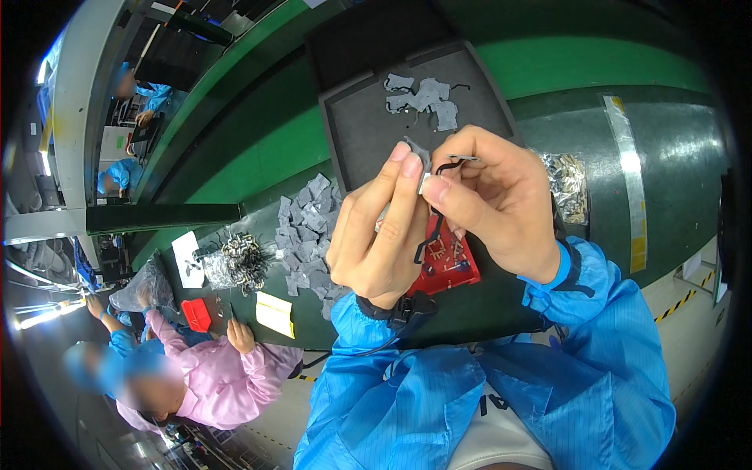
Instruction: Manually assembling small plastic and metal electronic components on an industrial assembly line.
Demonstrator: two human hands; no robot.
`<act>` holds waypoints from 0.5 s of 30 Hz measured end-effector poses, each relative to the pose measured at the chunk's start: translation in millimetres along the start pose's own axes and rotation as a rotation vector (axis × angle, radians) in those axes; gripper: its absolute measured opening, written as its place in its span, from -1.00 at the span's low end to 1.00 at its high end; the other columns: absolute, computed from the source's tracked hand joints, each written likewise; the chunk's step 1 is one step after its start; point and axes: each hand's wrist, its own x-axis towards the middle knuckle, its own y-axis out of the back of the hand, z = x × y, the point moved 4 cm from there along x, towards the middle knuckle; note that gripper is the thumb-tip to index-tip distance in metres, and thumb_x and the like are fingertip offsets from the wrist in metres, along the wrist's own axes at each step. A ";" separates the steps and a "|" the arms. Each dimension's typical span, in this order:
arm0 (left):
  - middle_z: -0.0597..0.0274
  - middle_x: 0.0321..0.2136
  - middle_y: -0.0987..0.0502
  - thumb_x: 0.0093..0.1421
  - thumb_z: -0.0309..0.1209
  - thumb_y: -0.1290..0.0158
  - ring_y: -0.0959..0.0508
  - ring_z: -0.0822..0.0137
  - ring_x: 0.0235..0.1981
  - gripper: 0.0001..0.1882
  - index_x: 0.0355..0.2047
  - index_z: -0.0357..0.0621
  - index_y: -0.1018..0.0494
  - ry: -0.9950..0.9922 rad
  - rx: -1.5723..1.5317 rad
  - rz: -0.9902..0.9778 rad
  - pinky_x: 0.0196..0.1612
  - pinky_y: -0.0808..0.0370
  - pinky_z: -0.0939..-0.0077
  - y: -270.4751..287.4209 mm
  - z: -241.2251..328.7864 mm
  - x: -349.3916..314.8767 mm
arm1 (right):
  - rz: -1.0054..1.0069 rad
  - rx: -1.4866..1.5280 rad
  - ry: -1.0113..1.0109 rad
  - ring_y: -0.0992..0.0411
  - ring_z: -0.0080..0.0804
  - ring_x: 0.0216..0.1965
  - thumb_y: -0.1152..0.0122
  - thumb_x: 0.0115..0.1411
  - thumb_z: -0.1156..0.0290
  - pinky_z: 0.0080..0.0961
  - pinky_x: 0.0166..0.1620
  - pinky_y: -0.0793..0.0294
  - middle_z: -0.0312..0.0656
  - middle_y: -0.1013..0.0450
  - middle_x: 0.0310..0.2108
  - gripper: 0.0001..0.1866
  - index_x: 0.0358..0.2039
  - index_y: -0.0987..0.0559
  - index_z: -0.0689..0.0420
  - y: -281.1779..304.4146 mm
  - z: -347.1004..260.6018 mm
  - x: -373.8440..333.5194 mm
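Observation:
My left hand [376, 227] pinches a small grey plate [421, 155] between thumb and fingers, raised over the near edge of a black tray [338, 149]. Against that plate, my right hand [505, 204] closes finger and thumb on a thin black flexible strip [446, 166]. Part of the strip hangs down between the hands. Fingertips hide where plate and strip meet. Inside the tray lie several grey plates [431, 95], some with black strips sticking out. Under my hands is a red container [454, 270] with small brass-coloured parts, partly covered by them.
Left of my hands spreads a heap of loose grey plates [305, 223]. Further left are a tangle of dark strips [247, 258], a yellow paper [274, 315] and a co-worker in pink [223, 384]. A clear bag of small metal parts [570, 188] lies on the right.

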 end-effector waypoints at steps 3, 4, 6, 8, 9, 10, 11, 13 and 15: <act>-0.03 -0.18 -0.64 -0.13 -0.75 -0.28 -0.65 0.18 -0.36 -0.54 -0.13 -0.31 -0.62 -0.006 0.003 0.006 -0.33 -0.61 0.48 -0.6 -0.3 -0.7 | 0.002 -0.004 0.003 -0.41 -0.76 -0.37 -0.26 0.27 0.45 -0.76 -0.31 -0.42 -0.32 -0.49 -0.41 -0.86 -0.27 -0.53 0.26 0.8 -0.5 0.0; -0.03 -0.18 -0.64 -0.13 -0.75 -0.28 -0.65 0.18 -0.36 -0.54 -0.13 -0.31 -0.62 -0.007 0.003 0.006 -0.33 -0.61 0.48 -0.2 0.0 -0.7 | -0.003 -0.005 -0.005 -0.41 -0.77 -0.37 -0.26 0.27 0.45 -0.76 -0.31 -0.42 -0.32 -0.49 -0.42 -0.85 -0.27 -0.53 0.26 1.1 -0.5 -0.1; -0.03 -0.18 -0.64 -0.13 -0.75 -0.28 -0.65 0.18 -0.36 -0.54 -0.13 -0.31 -0.62 -0.009 0.008 -0.003 -0.34 -0.61 0.48 -0.7 0.8 0.0 | -0.001 -0.001 0.000 -0.41 -0.76 -0.37 -0.26 0.27 0.45 -0.76 -0.31 -0.43 -0.32 -0.50 -0.41 -0.85 -0.27 -0.53 0.27 1.3 -0.9 -0.3; -0.03 -0.18 -0.64 -0.13 -0.75 -0.28 -0.65 0.18 -0.36 -0.54 -0.13 -0.32 -0.62 -0.007 0.005 0.001 -0.34 -0.61 0.48 -0.9 0.7 -0.5 | -0.002 0.004 0.006 -0.41 -0.76 -0.37 -0.26 0.27 0.45 -0.76 -0.31 -0.43 -0.32 -0.50 -0.41 -0.85 -0.27 -0.52 0.27 0.9 -1.1 -0.4; -0.04 -0.18 -0.64 -0.13 -0.75 -0.28 -0.65 0.18 -0.37 -0.54 -0.13 -0.32 -0.62 -0.005 0.003 0.005 -0.34 -0.61 0.48 -0.2 0.3 -0.7 | -0.006 0.007 0.006 -0.42 -0.76 -0.37 -0.26 0.27 0.46 -0.76 -0.30 -0.43 -0.32 -0.50 -0.41 -0.85 -0.26 -0.52 0.27 0.1 -0.9 -0.3; -0.04 -0.18 -0.64 -0.13 -0.75 -0.28 -0.65 0.18 -0.37 -0.54 -0.13 -0.32 -0.62 -0.005 0.005 0.006 -0.34 -0.61 0.48 0.6 -0.1 -0.8 | -0.011 0.009 0.006 -0.42 -0.76 -0.37 -0.26 0.27 0.46 -0.76 -0.30 -0.43 -0.32 -0.50 -0.41 -0.85 -0.25 -0.52 0.27 -0.9 -0.8 -0.2; -0.04 -0.18 -0.64 -0.13 -0.75 -0.28 -0.65 0.18 -0.37 -0.54 -0.13 -0.32 -0.62 -0.008 0.007 0.007 -0.34 -0.61 0.49 0.4 0.2 -0.6 | -0.011 0.010 0.007 -0.42 -0.76 -0.37 -0.26 0.27 0.46 -0.76 -0.30 -0.43 -0.32 -0.50 -0.41 -0.85 -0.25 -0.52 0.27 -0.9 -0.4 -0.5; -0.03 -0.17 -0.64 -0.12 -0.75 -0.28 -0.65 0.18 -0.37 -0.55 -0.13 -0.32 -0.62 -0.010 0.010 0.008 -0.34 -0.60 0.49 0.3 0.9 -0.3 | 0.004 0.026 0.014 -0.43 -0.75 -0.36 -0.26 0.27 0.47 -0.76 -0.29 -0.44 -0.31 -0.50 -0.40 -0.85 -0.24 -0.52 0.27 -1.0 0.5 -1.2; -0.03 -0.17 -0.64 -0.12 -0.74 -0.29 -0.65 0.19 -0.37 -0.55 -0.13 -0.32 -0.62 -0.005 0.014 0.001 -0.34 -0.60 0.50 0.2 1.8 -0.2 | 0.005 0.028 0.009 -0.43 -0.75 -0.36 -0.26 0.26 0.47 -0.76 -0.29 -0.45 -0.30 -0.50 -0.39 -0.85 -0.24 -0.52 0.27 -0.9 0.1 -1.8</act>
